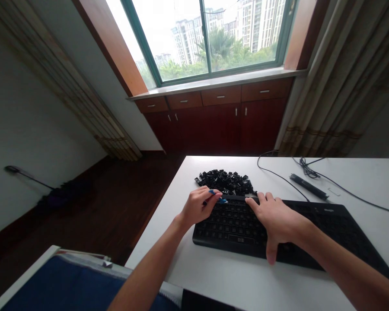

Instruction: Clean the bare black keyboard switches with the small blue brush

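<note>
A black keyboard (230,224) lies on the white table, its keycaps off across the visible left part. My left hand (201,205) is closed in a pinch at the keyboard's back left edge. Small blue ends (223,201) poke out between its fingers; they belong to a small blue tool whose exact kind I cannot make out. Spread across the keyboard's middle is my right hand (278,220), its fingers over the back edge and its thumb near the front edge. Behind the keyboard sits a heap of loose black keycaps (225,179).
A black strip-shaped piece (308,186) lies at the table's back right, beside a thin bent wire (333,191). A black cable (346,191) runs behind the keyboard. Front left stands a frame with dark blue fabric (61,285). Cabinets (214,125) line the wall under the window.
</note>
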